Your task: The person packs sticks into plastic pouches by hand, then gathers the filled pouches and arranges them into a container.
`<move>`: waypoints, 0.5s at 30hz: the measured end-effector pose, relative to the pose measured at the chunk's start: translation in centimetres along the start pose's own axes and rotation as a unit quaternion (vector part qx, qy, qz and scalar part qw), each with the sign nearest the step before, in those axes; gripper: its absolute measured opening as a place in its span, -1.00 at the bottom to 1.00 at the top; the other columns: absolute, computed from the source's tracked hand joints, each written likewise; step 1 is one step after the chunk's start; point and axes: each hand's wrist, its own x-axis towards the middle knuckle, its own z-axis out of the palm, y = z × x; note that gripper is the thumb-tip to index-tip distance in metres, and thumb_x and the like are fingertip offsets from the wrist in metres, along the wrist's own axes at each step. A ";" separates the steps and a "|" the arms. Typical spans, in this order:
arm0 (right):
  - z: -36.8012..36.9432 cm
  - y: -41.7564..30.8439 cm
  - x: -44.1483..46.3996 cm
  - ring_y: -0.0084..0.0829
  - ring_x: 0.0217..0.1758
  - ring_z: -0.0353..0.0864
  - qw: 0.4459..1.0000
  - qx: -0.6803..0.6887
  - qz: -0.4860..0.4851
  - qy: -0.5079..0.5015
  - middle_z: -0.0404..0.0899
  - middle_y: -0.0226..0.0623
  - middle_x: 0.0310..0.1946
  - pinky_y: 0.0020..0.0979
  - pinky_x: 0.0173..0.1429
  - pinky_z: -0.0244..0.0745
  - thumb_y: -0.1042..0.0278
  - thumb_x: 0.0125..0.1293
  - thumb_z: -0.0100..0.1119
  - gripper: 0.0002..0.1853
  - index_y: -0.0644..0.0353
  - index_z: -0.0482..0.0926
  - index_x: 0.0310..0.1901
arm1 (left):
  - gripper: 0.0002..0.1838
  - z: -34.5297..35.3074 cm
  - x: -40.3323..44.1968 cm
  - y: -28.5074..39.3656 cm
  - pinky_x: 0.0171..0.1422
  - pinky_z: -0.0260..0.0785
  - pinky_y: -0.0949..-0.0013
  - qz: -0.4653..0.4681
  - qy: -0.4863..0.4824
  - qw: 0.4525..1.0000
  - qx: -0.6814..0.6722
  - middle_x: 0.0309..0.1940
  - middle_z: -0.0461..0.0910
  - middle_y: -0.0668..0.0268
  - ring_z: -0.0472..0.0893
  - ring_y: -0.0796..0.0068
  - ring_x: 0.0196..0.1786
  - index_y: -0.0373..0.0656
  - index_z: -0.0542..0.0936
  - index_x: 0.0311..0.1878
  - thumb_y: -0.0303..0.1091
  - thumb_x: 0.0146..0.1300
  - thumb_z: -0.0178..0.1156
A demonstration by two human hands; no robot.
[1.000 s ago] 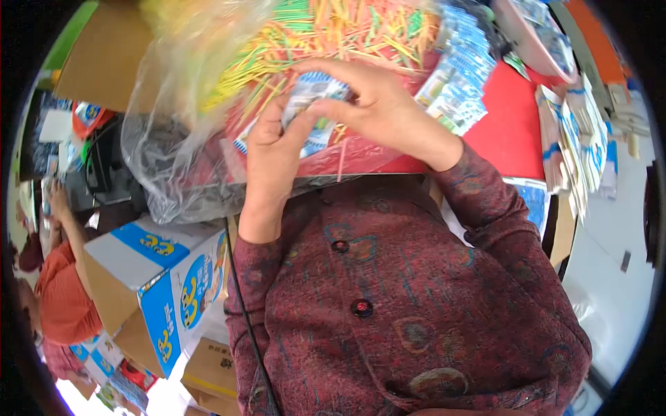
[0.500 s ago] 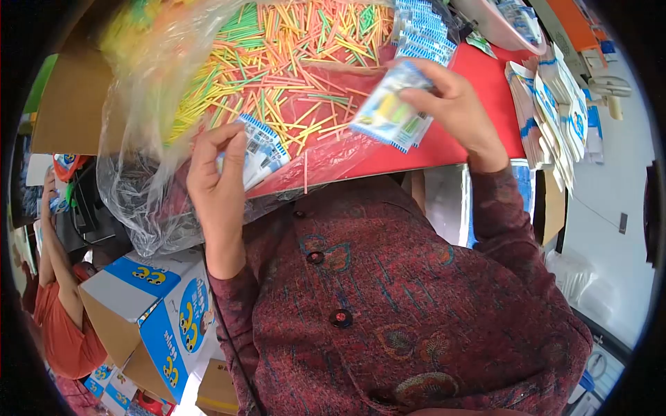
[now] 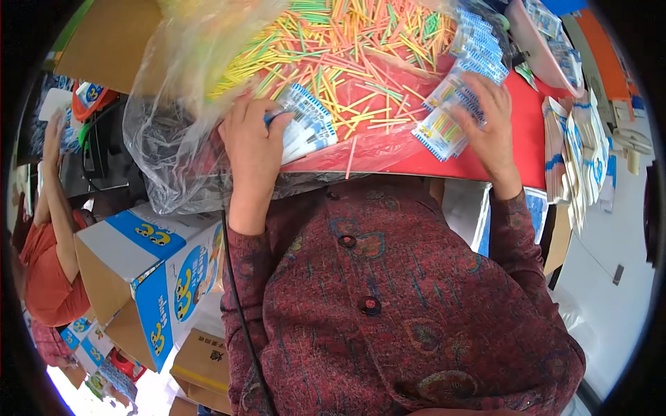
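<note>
My left hand (image 3: pixel 253 142) is closed round the edge of several blue-and-white printed packets (image 3: pixel 309 128), fanned at the front of the table. At the right, my right hand (image 3: pixel 491 125) has its thumb and curved fingers on the edge of a clear-fronted packet (image 3: pixel 444 132) with coloured sticks showing inside. That packet lies at the near end of an overlapping row of similar packets (image 3: pixel 480 45). Between and beyond my hands is a loose heap of thin pink, yellow and green sticks (image 3: pixel 347 41).
Clear plastic sheeting (image 3: pixel 170 159) hangs over the left of the red tabletop (image 3: pixel 524 111). A pink basin (image 3: pixel 534 45) with packets stands back right, near stacked printed bags (image 3: pixel 576 152). Printed cartons (image 3: pixel 159 277) sit lower left, beside another person in an orange top (image 3: pixel 55 277).
My right hand has brought its packet from above the sticks to the near end of the packet row. My left hand still holds its packets. The whole view has shifted.
</note>
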 end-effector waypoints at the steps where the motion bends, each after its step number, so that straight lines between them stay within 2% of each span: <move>1: -0.2 -0.5 0.9 -0.25 0.11 0.49 1.000 0.026 -0.009 0.011 0.55 -0.21 0.00 -0.21 0.29 0.24 0.36 0.14 0.32 -0.58 0.17 0.55 0.07 | -0.79 0.2 0.0 -0.1 0.08 0.23 0.14 0.006 0.010 1.000 -0.007 -0.19 0.57 0.26 0.50 0.15 -0.08 -0.11 0.61 -0.21 -0.31 0.08 0.32; 4: -0.4 -3.0 3.8 -0.27 0.06 0.52 0.996 0.080 -0.026 0.031 0.57 -0.22 -0.03 -0.30 0.23 0.32 0.36 0.21 0.27 -0.67 0.21 0.57 0.02 | -0.83 0.3 -0.1 -0.4 0.06 0.24 0.15 0.018 0.028 0.999 -0.020 -0.21 0.58 0.27 0.51 0.17 -0.11 -0.11 0.62 -0.25 -0.31 0.10 0.31; 5: -0.5 -4.4 4.8 -0.31 0.00 0.55 0.976 0.215 0.016 -0.039 0.59 -0.21 -0.07 -0.37 0.15 0.37 0.35 0.26 0.22 -0.72 0.24 0.58 -0.02 | -0.84 0.3 0.0 -0.5 0.05 0.25 0.17 0.028 0.045 0.998 -0.021 -0.21 0.58 0.28 0.52 0.18 -0.11 -0.10 0.62 -0.25 -0.32 0.10 0.31; 6: -0.1 -5.9 5.6 -0.35 -0.05 0.58 0.931 0.344 0.058 -0.108 0.60 -0.21 -0.10 -0.45 0.07 0.42 0.34 0.31 0.17 -0.76 0.28 0.59 -0.06 | -0.84 0.2 0.0 -0.5 0.05 0.26 0.18 0.038 0.063 0.997 -0.022 -0.20 0.59 0.28 0.52 0.20 -0.12 -0.10 0.63 -0.24 -0.33 0.10 0.31; 7: 0.7 -7.0 6.2 -0.35 -0.05 0.58 0.931 0.345 0.056 -0.109 0.60 -0.21 -0.10 -0.45 0.07 0.42 0.34 0.31 0.17 -0.76 0.28 0.59 -0.06 | -0.85 0.1 0.1 -0.5 0.04 0.27 0.19 0.047 0.081 0.995 -0.024 -0.20 0.59 0.28 0.53 0.21 -0.12 -0.10 0.64 -0.24 -0.34 0.10 0.31; 9: 2.7 -9.1 7.7 -0.46 -0.22 0.59 0.922 0.353 0.017 -0.155 0.62 -0.25 -0.26 -0.49 -0.11 0.46 0.30 0.35 0.13 -0.76 0.31 0.60 -0.11 | -0.83 -0.2 0.2 -0.3 0.05 0.28 0.20 0.055 0.101 0.993 -0.018 -0.18 0.60 0.28 0.53 0.20 -0.11 -0.10 0.64 -0.22 -0.36 0.09 0.32; 10: 3.6 -10.0 8.4 -0.46 -0.22 0.59 0.922 0.354 0.016 -0.156 0.62 -0.25 -0.26 -0.49 -0.11 0.46 0.30 0.35 0.13 -0.76 0.31 0.60 -0.11 | -0.81 -0.3 0.1 -0.2 0.05 0.29 0.21 0.063 0.118 0.991 -0.013 -0.16 0.60 0.27 0.54 0.19 -0.10 -0.09 0.65 -0.19 -0.38 0.08 0.32; 12: 5.1 -11.6 9.6 -0.57 -0.29 0.56 0.936 0.291 -0.032 -0.195 0.61 -0.30 -0.36 -0.50 -0.21 0.44 0.27 0.33 0.17 -0.75 0.32 0.61 -0.15 | -0.78 -0.6 0.1 0.0 0.06 0.30 0.22 0.069 0.135 0.988 -0.008 -0.15 0.60 0.27 0.54 0.18 -0.09 -0.08 0.65 -0.17 -0.39 0.07 0.33; 15: 6.4 -12.8 10.7 -0.62 -0.34 0.53 0.915 0.318 0.011 -0.248 0.59 -0.39 -0.42 -0.52 -0.27 0.42 0.29 0.32 0.20 -0.77 0.29 0.62 -0.17 | -0.74 -1.1 0.1 0.8 0.09 0.33 0.29 0.093 0.132 0.985 -0.060 -0.11 0.60 0.27 0.55 0.30 0.01 -0.14 0.65 -0.11 -0.45 0.09 0.33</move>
